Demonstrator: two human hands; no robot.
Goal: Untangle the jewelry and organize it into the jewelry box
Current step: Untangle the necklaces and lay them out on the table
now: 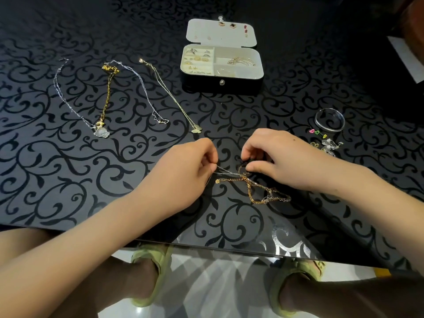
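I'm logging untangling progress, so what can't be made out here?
Head view only.
Top of the tangled chains: hidden under the right hand.
Grip of the left hand: covered by its own curled fingers.
Small pieces in the jewelry box: too small to identify.
White object, top right: cut off by the edge.

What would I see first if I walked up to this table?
Probably the two hands in the middle: the left hand and right hand pinch a knot of gold and silver chains. Behind them an open jewelry box shows rings and earrings, and untangled necklaces lie stretched out at the left.
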